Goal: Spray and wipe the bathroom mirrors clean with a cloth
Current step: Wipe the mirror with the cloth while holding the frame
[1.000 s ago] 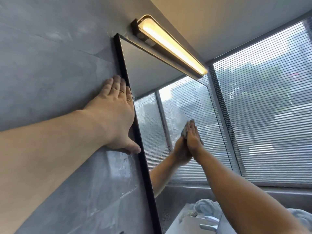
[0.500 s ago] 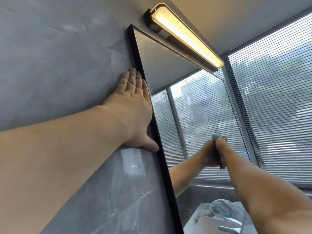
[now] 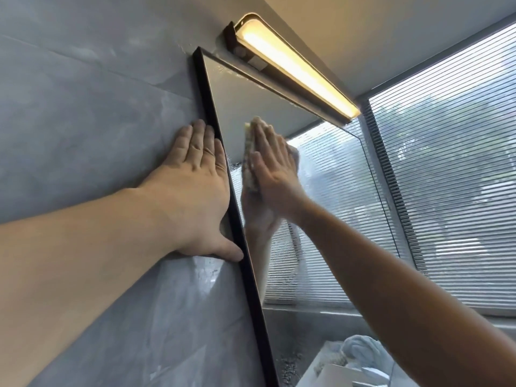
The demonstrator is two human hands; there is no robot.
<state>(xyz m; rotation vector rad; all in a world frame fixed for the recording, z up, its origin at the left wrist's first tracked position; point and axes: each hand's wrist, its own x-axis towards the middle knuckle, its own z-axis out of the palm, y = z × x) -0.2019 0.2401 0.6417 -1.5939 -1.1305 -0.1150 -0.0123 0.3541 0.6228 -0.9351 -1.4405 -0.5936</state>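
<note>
Because the cloth (image 3: 249, 160) is soft and light, it is bending flat under the right hand (image 3: 275, 170), so a flat palm looks like the best way to hold it. The right hand is pressing it on the mirror (image 3: 335, 219), at about 11 o'clock on the glass. Its fingers (image 3: 265, 135) are lying straight and together, pointing up to 12 o'clock. The glass is hard, smooth and probably breakable, so a gentle push seems wise. The left hand (image 3: 195, 191) is resting flat on the grey wall (image 3: 83, 121), at 9 o'clock from the cloth, fingers straight and together, just beside the black frame (image 3: 245, 275).
</note>
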